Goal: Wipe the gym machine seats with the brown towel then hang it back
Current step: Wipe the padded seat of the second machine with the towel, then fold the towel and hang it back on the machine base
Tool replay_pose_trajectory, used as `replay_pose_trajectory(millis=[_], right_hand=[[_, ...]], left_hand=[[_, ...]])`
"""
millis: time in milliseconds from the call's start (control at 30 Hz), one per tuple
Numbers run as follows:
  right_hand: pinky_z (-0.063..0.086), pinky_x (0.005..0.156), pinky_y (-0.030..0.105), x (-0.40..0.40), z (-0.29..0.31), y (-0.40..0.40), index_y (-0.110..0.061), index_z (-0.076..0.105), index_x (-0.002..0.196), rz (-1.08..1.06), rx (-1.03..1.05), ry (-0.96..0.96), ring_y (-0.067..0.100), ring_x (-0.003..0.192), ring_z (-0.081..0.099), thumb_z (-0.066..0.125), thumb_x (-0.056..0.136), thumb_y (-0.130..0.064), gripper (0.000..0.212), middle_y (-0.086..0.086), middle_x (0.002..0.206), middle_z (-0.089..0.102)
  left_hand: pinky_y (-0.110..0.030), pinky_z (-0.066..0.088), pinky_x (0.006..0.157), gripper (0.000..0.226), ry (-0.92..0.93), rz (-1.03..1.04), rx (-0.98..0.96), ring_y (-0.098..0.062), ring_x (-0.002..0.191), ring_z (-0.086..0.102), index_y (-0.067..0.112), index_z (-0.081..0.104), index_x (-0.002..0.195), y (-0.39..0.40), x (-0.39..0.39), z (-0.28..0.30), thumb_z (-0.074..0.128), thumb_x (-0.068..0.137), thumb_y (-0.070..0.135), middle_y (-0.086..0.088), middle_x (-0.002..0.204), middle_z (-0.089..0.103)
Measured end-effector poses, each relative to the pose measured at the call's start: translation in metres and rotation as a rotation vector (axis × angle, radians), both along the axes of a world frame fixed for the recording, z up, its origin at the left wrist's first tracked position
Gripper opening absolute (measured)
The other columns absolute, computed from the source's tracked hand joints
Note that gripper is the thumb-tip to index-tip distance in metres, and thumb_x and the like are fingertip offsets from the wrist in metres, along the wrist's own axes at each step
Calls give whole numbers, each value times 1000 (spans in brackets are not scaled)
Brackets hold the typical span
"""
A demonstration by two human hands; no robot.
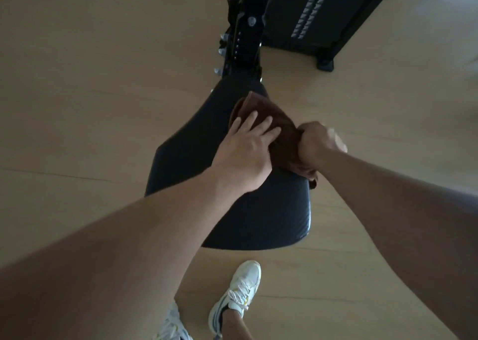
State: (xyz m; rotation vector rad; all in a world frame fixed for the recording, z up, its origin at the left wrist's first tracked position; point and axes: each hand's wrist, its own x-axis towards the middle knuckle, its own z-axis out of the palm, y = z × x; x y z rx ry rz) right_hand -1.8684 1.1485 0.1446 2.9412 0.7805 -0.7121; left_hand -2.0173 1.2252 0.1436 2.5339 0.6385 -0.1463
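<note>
**Towel pinned on the seat between 2 hands**

Towel (261, 122) lies on the far right part of the dark seat (196, 158), its long axis running from the machine post (243, 42) back toward the seat's right edge. Left hand (245, 148) presses flat on it, fingers spread. Right hand (318, 143) is clenched round its near end, which hangs over that edge. Bare seat lies left and nearer; I judge the wipe goes there. Right fingers are blurred; no hanging hook shows.
</note>
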Motion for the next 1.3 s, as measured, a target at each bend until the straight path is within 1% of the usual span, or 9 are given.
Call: replay_pose_trajectory(millis=[167, 300, 433, 700, 833, 900, 1000, 1133, 1300], right_hand=[[56, 81, 38, -29, 19, -52, -31, 72, 112, -157, 79, 111, 35, 93, 65, 50, 87, -11, 39, 12, 104, 70], [45, 72, 34, -65, 22, -83, -25, 65, 119, -236, 69, 46, 31, 79, 54, 47, 92, -11, 36, 11, 95, 63], [38, 73, 36, -123, 27, -110, -25, 57, 124, -387, 274, -92, 31, 86, 54, 39, 103, -20, 28, 7, 118, 56], [38, 69, 31, -231, 35, -112, -29, 51, 135, -372, 430, -86, 16, 79, 47, 53, 97, -20, 39, -2, 119, 40], [40, 71, 29, -267, 49, -88, -33, 52, 131, -284, 419, 81, 16, 78, 47, 54, 96, -21, 37, -4, 123, 38], [41, 73, 27, -275, 60, -81, -35, 58, 127, -273, 438, 232, 17, 83, 54, 55, 95, -22, 35, -8, 122, 41], [39, 75, 23, -290, 83, -84, -36, 65, 116, -259, 490, 347, 10, 94, 55, 60, 91, -17, 32, -16, 111, 49], [40, 75, 15, -318, 128, -109, -38, 67, 104, -267, 614, 402, 0, 87, 54, 65, 87, -8, 35, -18, 104, 56], [43, 69, 8, -329, 186, -161, -37, 63, 79, -127, 688, 363, -9, 93, 59, 69, 67, 7, 45, -29, 103, 63]], left_hand=[[-35, 16, 124, 47, -95, -80, -31, -14, 151, 19, 26, 40, 149, -29, -34, 12, 35, 103, 26, 9, 158, 35], [-34, 27, 120, 48, -145, -134, -25, -15, 146, 34, 22, 52, 142, -54, -70, 18, 51, 97, 39, 5, 150, 49], [-35, 38, 114, 39, -211, -158, -21, -18, 137, 48, 20, 64, 131, -65, -103, 17, 61, 93, 25, 3, 137, 62], [-33, 45, 108, 31, -282, -135, 68, -15, 131, 54, 20, 69, 124, -62, -197, 21, 59, 95, 24, 4, 132, 65], [-27, 57, 87, 37, -179, 62, 40, -10, 123, 60, 27, 69, 124, -59, -248, 32, 73, 87, 22, 10, 128, 67], [-27, 57, 74, 37, 25, 261, -60, -14, 102, 71, 35, 65, 126, -58, -272, 44, 68, 90, 31, 10, 116, 74], [-25, 54, 76, 36, 244, 379, -334, -4, 89, 69, 46, 58, 127, -73, -309, 61, 63, 91, 41, 18, 106, 73], [-13, 48, 86, 34, 158, 548, -737, 2, 107, 64, 47, 58, 119, -119, -329, 98, 63, 93, 25, 15, 121, 68], [-38, 49, 98, 31, -227, 1069, -776, -11, 106, 66, 27, 73, 103, -141, -299, 168, 43, 103, 36, 9, 108, 73]])
